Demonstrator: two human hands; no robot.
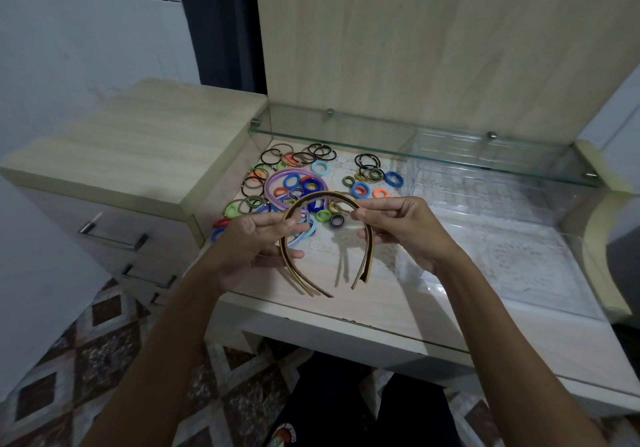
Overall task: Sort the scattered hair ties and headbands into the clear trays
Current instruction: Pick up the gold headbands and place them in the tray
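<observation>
Headbands, two thin arched ones in gold and black, hung in the air between both hands, just above the front half of the pale wood-grain bench. On the left, the left hand pinched the arch's left flank between thumb and curled fingers, palm turned up, with that side's tips trailing down toward the bench edge. Behind and beyond it lay the scatter of coloured and black elastic hair ties, ringed in part by a lilac plastic headband flat on the bench, with a light blue band partly hidden below the left hand's fingers. Moving right, the arch's crown pointed away from the person, so the pair's open ends faced back toward the body and their span ran left to right. The right hand pinched the arch's right flank near the crown, thumb and forefinger closed on it, the right tips hanging below the palm. Further right sat the large clear plastic tray, near that hand and at the same depth; a second clear tray stood further back under the glass shelf. By my judgement the right hand was the nearer to the large tray, so the coming move turned on carrying the pair rightward, and the tray looked roomy enough to take them lying flat.
</observation>
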